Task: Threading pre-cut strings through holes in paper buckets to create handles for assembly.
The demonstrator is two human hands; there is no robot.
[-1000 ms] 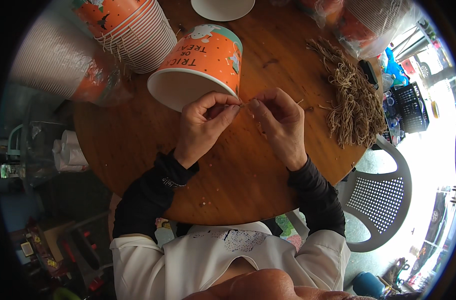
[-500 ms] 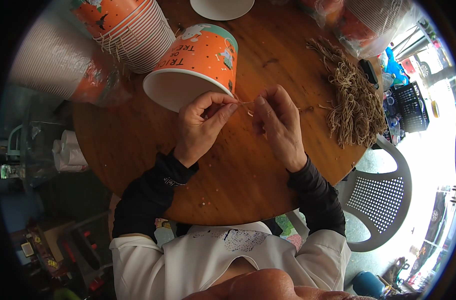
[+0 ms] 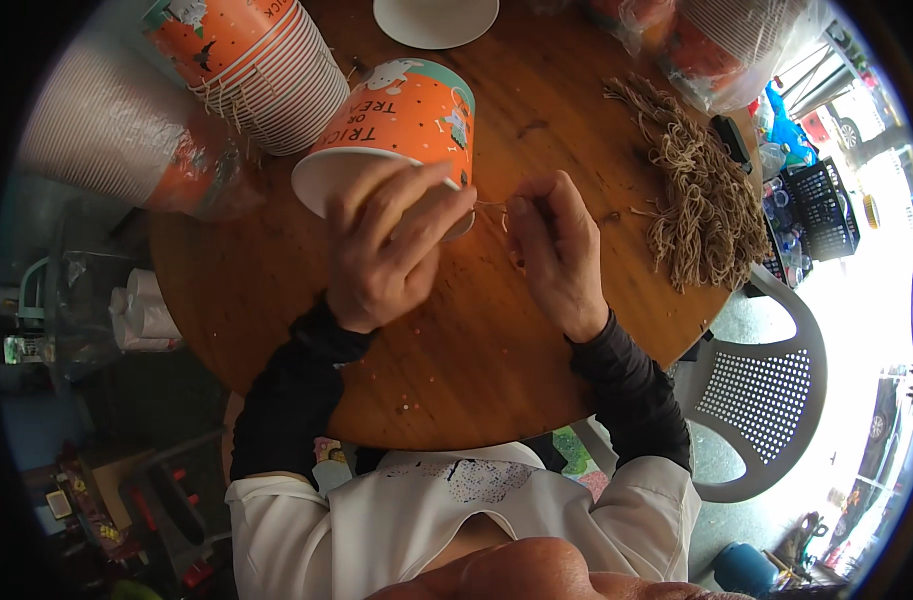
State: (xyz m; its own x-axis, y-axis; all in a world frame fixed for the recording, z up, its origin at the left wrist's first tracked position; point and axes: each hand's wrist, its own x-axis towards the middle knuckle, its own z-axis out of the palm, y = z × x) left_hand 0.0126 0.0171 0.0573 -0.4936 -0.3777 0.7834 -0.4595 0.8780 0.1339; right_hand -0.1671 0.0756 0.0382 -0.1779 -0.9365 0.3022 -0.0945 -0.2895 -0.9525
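An orange paper bucket with a mint-green band lies on its side, its white mouth toward me. My left hand is in front of that mouth, fingers stretched and spread, hiding part of the rim. Just to the right, my right hand pinches a thin, light cord between thumb and curled fingers. This cord runs to the rim at the bucket's right side, near my left fingertips. Whether a left fingertip touches it, I cannot tell.
A tangled heap of tan cords lies on the round wooden table at right. Stacked orange buckets stand at the far left beside a plastic-wrapped stack. Another wrapped stack is far right. A grey chair stands at right.
My left hand has let go of its pinch near the rim, opened its fingers and shifted slightly left. My right hand stays in place, still pinching the cord.
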